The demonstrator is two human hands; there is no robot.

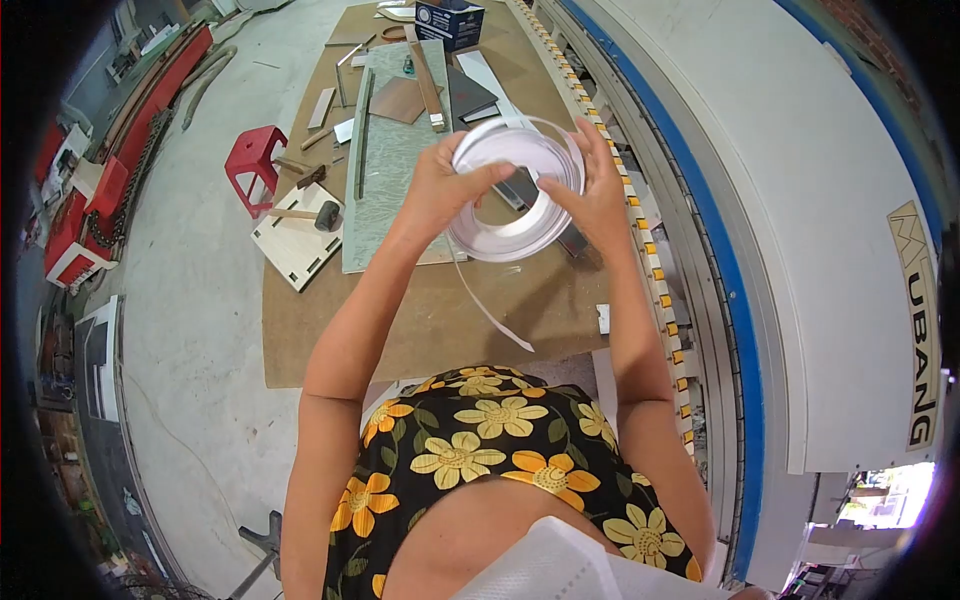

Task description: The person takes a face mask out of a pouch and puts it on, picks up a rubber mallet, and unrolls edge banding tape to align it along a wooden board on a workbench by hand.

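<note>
Both hands hold up a roll of white edge banding (500, 240) above the near part of the work table. My left hand (447, 185) grips its left side, with the thumb over the front of the coil near the centre hole. On the right side, my right hand (592, 195) has its thumb at the inner edge and its fingers round the outer rim. A loose end of the strip (480, 305) hangs down below the coil and ends in a point. Part of the table behind shows through the hole.
On the brown table (400, 330) lie a pale green patterned sheet (385, 220), a wood strip (427, 85), board samples (400, 100) and a dark blue box (450, 25). A mallet (327, 215) rests at the left edge by a red stool (255, 165). A long white machine (800, 200) borders the right.
</note>
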